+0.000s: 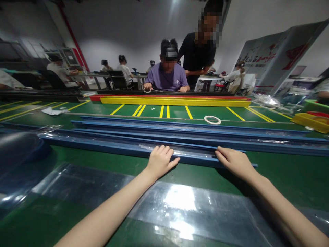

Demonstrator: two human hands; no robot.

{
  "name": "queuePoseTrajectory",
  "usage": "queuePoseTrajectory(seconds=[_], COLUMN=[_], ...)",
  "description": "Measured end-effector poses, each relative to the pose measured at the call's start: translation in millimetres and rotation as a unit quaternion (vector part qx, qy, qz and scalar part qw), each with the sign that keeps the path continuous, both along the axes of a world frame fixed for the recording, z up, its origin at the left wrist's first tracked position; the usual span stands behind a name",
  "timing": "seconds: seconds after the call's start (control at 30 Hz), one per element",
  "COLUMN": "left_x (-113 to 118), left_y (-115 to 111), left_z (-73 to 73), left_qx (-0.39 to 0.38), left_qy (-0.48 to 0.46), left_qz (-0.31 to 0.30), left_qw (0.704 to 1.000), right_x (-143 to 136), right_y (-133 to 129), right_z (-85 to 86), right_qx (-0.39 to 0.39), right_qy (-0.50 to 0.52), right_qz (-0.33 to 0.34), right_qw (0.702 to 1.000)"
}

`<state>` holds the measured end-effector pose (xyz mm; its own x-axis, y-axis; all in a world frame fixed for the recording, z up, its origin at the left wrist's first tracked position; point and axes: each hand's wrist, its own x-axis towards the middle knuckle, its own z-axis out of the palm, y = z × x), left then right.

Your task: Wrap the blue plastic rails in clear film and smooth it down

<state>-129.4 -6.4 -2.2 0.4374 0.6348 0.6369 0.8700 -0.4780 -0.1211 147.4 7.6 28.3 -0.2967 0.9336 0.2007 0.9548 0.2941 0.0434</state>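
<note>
A long blue channel strip [108,145] lies across the table in front of me, with clear plastic film [190,151] in its trough. My left hand [161,160] grips this strip, its fingers curled over into the trough and its thumb along the near wall. Farther right, my right hand [232,161] is closed around the strip near its right end; most of its fingertips are hidden. Behind it lie more blue channel strips [257,132], side by side. A wide clear plastic sheet [218,209] stretches over the table below my forearms.
A white tape ring [212,120] lies on the green table [77,209]. Yellow strips [174,101] are stacked with red ones at the far side, where a person in purple [167,77] sits. Rolled clear film [23,161] is at left, yellow bins [311,122] at right.
</note>
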Motion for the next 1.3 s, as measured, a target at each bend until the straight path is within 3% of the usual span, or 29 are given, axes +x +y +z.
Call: queuePoseTrajectory(seconds=[0.2,0.37,0.57,0.83,1.3], left_x=[1,1,1,2,0], left_y=[1,1,2,2,0], left_z=[-1.6,-2.3,-3.1,-1.8,-0.4], left_qx=[-0.004,-0.022,-0.024,-0.023,-0.031], left_qy=[-0.002,-0.02,-0.025,-0.024,-0.005], left_qz=[-0.005,-0.02,-0.02,-0.023,-0.024], left_qw=[1.0,0.999,0.999,0.999,0.999], right_x=[-17,-63,-104,-102,-98], right_y=[0,0,-2,1,7], right_z=[7.4,10.8,-0.4,-13.0,-16.1], right_qx=[0.008,0.006,0.062,0.18,0.228], right_qy=[0.015,0.035,0.042,0.028,0.024], right_qz=[0.013,0.032,0.026,0.053,0.123], right_qw=[1.0,0.999,0.997,0.982,0.966])
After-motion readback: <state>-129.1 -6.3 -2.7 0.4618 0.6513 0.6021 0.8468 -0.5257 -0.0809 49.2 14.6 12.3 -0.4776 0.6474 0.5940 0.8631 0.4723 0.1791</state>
